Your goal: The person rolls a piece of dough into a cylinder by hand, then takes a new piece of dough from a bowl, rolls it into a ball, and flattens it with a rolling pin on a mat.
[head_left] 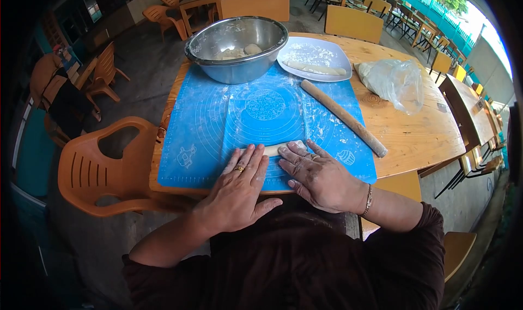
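A short pale roll of dough (273, 149) lies across the near part of a blue printed baking mat (204, 124). My left hand (239, 182) rests flat with outstretched fingers over the roll's left end. Over its right end lies my right hand (321, 176), floury, fingers extended and slightly spread. Parts of the roll are hidden beneath both hands. Right of the mat's middle, a wooden rolling pin (344, 118) lies diagonally, its near end close to the mat's right edge.
A steel bowl (237, 70) with dough pieces stands at the mat's far left. Beside it, a white plate (333, 47) bears flour and a dough roll (313, 68). A plastic bag (395, 81) sits on the wooden table (430, 130). An orange chair (109, 163) is at left; another person (52, 86) is beyond.
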`<control>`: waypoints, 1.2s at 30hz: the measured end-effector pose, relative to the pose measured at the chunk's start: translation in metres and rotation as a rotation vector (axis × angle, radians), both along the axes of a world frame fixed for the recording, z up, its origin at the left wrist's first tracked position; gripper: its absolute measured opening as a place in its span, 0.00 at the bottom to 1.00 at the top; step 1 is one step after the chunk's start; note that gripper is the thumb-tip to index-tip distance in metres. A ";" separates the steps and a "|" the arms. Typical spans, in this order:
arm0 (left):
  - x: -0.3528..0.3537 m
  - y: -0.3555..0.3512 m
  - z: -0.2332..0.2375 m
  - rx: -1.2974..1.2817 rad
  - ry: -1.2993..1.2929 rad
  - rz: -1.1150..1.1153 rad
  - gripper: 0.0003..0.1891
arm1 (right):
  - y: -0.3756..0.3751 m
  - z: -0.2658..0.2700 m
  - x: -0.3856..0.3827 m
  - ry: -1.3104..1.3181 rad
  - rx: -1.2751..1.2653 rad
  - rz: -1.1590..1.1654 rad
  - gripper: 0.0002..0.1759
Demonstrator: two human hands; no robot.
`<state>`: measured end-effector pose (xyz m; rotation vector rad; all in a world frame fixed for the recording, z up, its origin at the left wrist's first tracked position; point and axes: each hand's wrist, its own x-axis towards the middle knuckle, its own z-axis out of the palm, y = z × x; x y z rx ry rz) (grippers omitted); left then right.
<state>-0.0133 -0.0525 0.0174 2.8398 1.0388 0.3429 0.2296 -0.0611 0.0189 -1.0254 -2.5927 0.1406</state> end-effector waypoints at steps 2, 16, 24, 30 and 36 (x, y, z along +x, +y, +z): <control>-0.005 -0.002 0.007 -0.063 -0.120 -0.036 0.38 | -0.002 0.009 0.008 0.036 -0.042 -0.024 0.21; 0.001 0.044 0.007 -0.099 -0.118 0.119 0.12 | 0.043 -0.003 -0.003 0.048 -0.086 -0.079 0.22; -0.003 0.055 0.025 -0.197 -0.289 0.055 0.10 | 0.052 0.018 0.007 0.194 -0.229 -0.062 0.12; 0.007 0.079 0.015 0.065 -0.315 0.058 0.11 | 0.072 0.006 0.006 0.234 -0.119 -0.171 0.12; 0.001 0.086 0.030 -0.043 -0.209 0.117 0.12 | 0.092 0.015 0.018 0.107 -0.072 -0.122 0.20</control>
